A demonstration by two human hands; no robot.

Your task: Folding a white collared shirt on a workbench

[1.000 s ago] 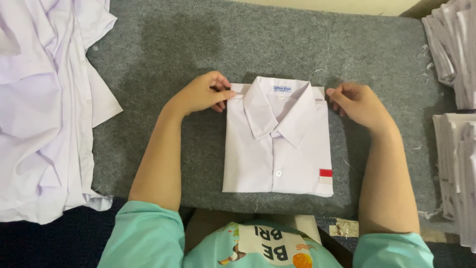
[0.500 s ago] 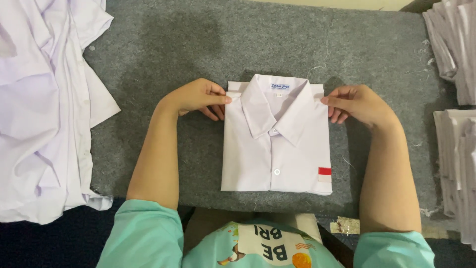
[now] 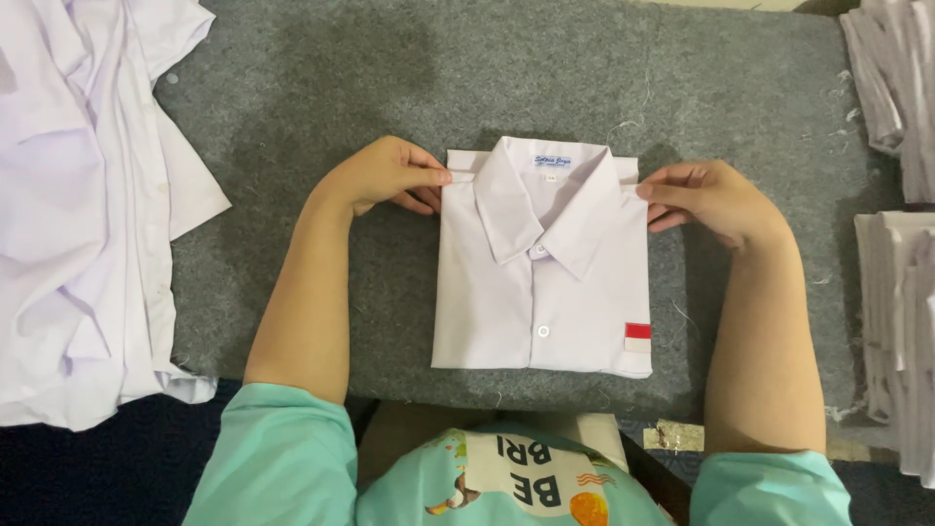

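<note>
A white folded shirt [image 3: 545, 292] lies flat on the grey felt mat [image 3: 390, 78], collar up, buttons closed, with a small red-and-white patch near its lower right corner. My left hand [image 3: 385, 175] pinches the shirt's upper left corner at the shoulder fold. On the other side my right hand [image 3: 706, 200] pinches the upper right corner. Both forearms run down to turquoise sleeves at the bottom of the view.
A heap of unfolded white shirts [image 3: 78, 195] covers the left side. Stacks of folded white shirts [image 3: 901, 88] stand at the upper right, with another stack [image 3: 901, 331] at the right edge. The mat's near edge is just below the shirt.
The shirt and both hands have stayed at the collar corners; my fingers shifted slightly along the shoulder folds, and the view has drifted a little.
</note>
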